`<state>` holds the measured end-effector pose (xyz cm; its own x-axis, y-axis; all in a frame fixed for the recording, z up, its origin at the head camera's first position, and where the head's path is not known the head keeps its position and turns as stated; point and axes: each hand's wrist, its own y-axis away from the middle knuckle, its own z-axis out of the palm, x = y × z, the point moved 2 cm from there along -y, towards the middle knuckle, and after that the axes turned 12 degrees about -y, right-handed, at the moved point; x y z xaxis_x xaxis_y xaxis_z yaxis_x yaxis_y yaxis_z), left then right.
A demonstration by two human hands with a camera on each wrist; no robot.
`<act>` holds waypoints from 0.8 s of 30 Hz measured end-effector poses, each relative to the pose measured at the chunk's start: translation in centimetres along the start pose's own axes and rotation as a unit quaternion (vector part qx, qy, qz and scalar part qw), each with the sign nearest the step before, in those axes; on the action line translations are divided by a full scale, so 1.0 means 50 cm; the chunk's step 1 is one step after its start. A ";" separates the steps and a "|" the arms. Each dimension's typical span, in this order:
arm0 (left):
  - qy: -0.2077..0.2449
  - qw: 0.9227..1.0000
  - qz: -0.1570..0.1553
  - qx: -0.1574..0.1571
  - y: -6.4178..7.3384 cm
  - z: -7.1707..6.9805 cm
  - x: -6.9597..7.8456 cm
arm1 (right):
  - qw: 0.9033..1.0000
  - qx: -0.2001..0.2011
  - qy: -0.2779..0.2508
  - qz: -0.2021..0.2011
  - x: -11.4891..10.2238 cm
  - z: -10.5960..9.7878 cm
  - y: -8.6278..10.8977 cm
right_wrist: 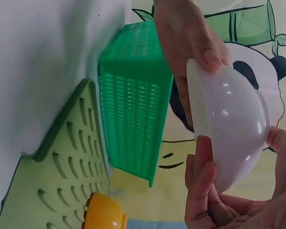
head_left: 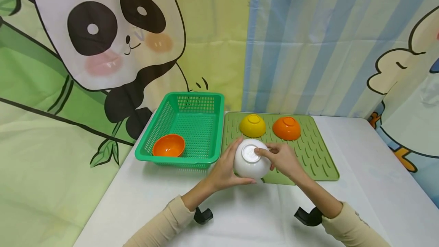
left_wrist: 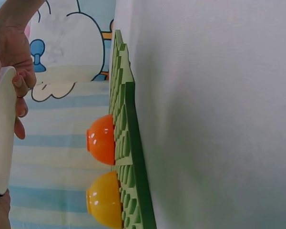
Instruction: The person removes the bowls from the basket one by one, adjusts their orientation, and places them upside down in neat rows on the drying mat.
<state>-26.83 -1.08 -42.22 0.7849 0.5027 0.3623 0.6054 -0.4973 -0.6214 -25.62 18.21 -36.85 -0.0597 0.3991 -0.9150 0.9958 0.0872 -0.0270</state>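
A white bowl (head_left: 252,165), its foot ring facing the head camera, is held in the air by both hands over the front of the green drying mat (head_left: 317,163). My left hand (head_left: 224,169) grips its left side, thumb along the lower edge. On the right, my right hand (head_left: 282,159) pinches the bowl, with the thumb against the base and the fingers at the rim, as the right wrist view shows on the white bowl (right_wrist: 233,124). Behind it, a yellow bowl (head_left: 252,126) and an orange bowl (head_left: 286,129) sit upside down on the mat.
Left of the mat stands a green perforated basket (head_left: 222,125). Inside its front left corner lies another orange bowl (head_left: 169,146), opening upward. Everything rests on a white table (head_left: 353,155), with a printed curtain (head_left: 212,29) hanging behind.
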 end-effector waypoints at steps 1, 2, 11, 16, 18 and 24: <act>0.003 1.000 -0.001 0.001 0.000 0.003 0.000 | 1.000 -0.002 0.000 0.002 0.001 0.000 0.000; 0.005 1.000 -0.001 0.002 0.001 0.005 -0.001 | 1.000 -0.003 0.000 0.004 0.002 0.000 0.000; 0.005 1.000 -0.014 0.009 0.002 0.018 0.000 | 1.000 -0.006 0.008 0.009 0.014 -0.001 -0.003; 0.015 1.000 -0.027 0.005 -0.004 0.022 -0.001 | 1.000 -0.002 -0.002 0.009 0.016 -0.005 -0.006; 0.017 0.999 -0.029 0.006 -0.008 0.026 -0.003 | 1.000 0.000 -0.005 0.012 0.018 -0.008 -0.009; 0.021 0.999 -0.048 0.012 -0.025 0.047 -0.019 | 1.000 0.014 0.017 -0.003 0.023 -0.020 -0.030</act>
<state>-28.64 0.75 -43.42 0.7289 0.5172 0.4486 0.6746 -0.4309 -0.5994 -27.24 19.44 -37.48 -0.0668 0.4290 -0.9008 0.9970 0.0632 -0.0439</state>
